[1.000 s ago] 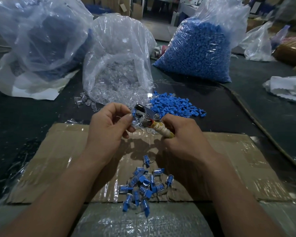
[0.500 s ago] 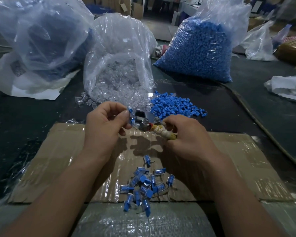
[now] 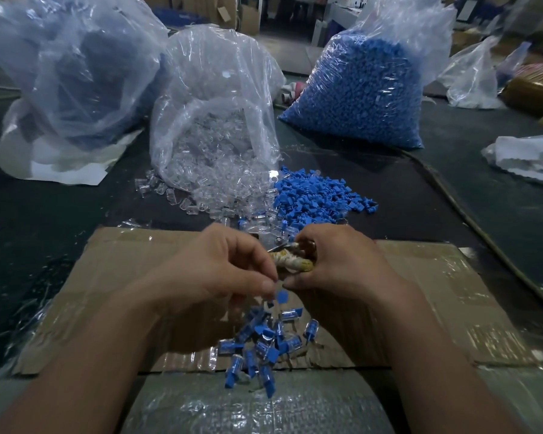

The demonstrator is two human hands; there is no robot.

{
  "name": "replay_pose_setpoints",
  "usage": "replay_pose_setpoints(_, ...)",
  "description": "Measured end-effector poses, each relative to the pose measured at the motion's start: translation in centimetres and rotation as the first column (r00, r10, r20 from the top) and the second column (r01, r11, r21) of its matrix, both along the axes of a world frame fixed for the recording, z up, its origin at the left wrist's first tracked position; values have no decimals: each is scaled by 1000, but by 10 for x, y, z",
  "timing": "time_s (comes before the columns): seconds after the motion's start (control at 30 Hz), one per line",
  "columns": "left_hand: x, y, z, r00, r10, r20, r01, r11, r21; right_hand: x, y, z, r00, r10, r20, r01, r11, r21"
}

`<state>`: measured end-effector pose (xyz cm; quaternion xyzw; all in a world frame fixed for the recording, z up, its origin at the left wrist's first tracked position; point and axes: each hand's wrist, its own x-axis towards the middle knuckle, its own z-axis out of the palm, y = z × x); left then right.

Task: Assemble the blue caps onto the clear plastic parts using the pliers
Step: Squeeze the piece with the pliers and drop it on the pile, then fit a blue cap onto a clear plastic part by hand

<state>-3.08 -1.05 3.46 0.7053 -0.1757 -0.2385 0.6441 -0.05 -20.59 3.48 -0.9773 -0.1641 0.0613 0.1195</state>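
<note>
1. Our right hand [image 3: 336,264] is closed round the pliers [image 3: 292,262]. Its fingers are curled over the handles, which are wrapped in pale, yellowish cord. Only a sliver of the metal head shows between the two hands, so we cannot tell how the jaws stand.
2. Our left hand [image 3: 220,270] is just beside it, fingers bent and thumb tip drawn to the fingertips. A small blue piece [image 3: 282,297] sits right at those fingertips, in the narrow gap between both hands. We cannot tell whether it is pinched or loose.
3. Directly below the hands lies a pile of finished pieces [image 3: 264,343], clear bodies with blue caps on, jumbled together near the front edge of a cardboard sheet [image 3: 452,292]. A few pieces spill over onto the plastic-wrapped surface [image 3: 295,411] nearest us.
4. Beyond the hands, on the dark table [image 3: 44,220], a heap of loose blue caps [image 3: 317,195] lies to the right. The clear plastic parts [image 3: 207,183] touch its left side, spilling from the mouth of a clear bag [image 3: 213,89].
5. Farther back on the right stands a full bag of blue caps [image 3: 364,89].
6. At the far left a large cloudy bag [image 3: 69,67] with dark contents rests on a white sheet [image 3: 60,166].
7. At the right edge we see crumpled white plastic [image 3: 527,158], and a thin cord [image 3: 483,228] running along the table.
</note>
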Motion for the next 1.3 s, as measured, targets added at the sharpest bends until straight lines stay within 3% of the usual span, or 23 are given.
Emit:
replay_pose_setpoints(0.1,1,-1,-2,999,-29,24,26,995,97,2,1,-2,1000,-3,-7,3,1000,-10)
replay_pose_setpoints(0.2,1,1,-2,999,-36,28,34,996,78,2,1,-2,998,27,-57,-27,1000,-5)
replay_pose_setpoints(0.27,-1,-2,-2,990,139,0,-139,990,-15,1,1,-2,996,48,-81,-48,999,0)
replay_pose_setpoints(0.33,1,-7,-7,895,443,-60,-447,887,-119,1,0,-2,994,53,-92,-51,998,31)
replay_pose_setpoints(0.37,4,-8,-10,805,593,8,-590,802,-92,2,-1,-1,994,52,-93,-48,998,49)
replay_pose_setpoints(0.4,8,-8,-15,709,682,180,-692,722,-8,2,-1,-1,995,51,-91,-46,997,61)
replay_pose_setpoints(0.47,14,-7,-18,606,657,448,-768,631,114,2,-1,-2,995,50,-82,-44,996,72)
replay_pose_setpoints(0.57,21,-3,-27,617,496,611,-750,607,264,2,1,0,998,39,-51,-31,989,147)
replay_pose_setpoints(0.63,24,-2,-32,658,402,637,-725,568,390,1,1,2,1000,22,-13,-18,978,208)
replay_pose_setpoints(0.7,26,0,-33,683,409,606,-718,532,450,1,1,5,998,-1,62,-16,964,265)
replay_pose_setpoints(0.8,25,0,-32,603,489,631,-786,501,362,-2,0,9,992,-42,123,-12,912,409)
replay_pose_setpoints(0.9,18,-7,-23,530,542,651,-785,604,136,-5,3,12,993,-37,113,-31,835,549)
replay_pose_setpoints(1.0,10,-13,-16,628,465,625,-625,779,49,-7,9,10,995,19,98,-73,806,587)
replay_pose_setpoints(1.07,6,-16,-13,666,376,644,-534,844,59,-8,14,8,994,59,95,-104,792,602)
replay_pose_setpoints(1.17,5,-18,-12,679,300,670,-469,879,82,-9,20,3,990,112,88,-142,780,610)
replay_pose_setpoints(1.3,4,-17,-11,682,339,648,-519,848,102,-9,22,2,982,171,78,-181,755,630)
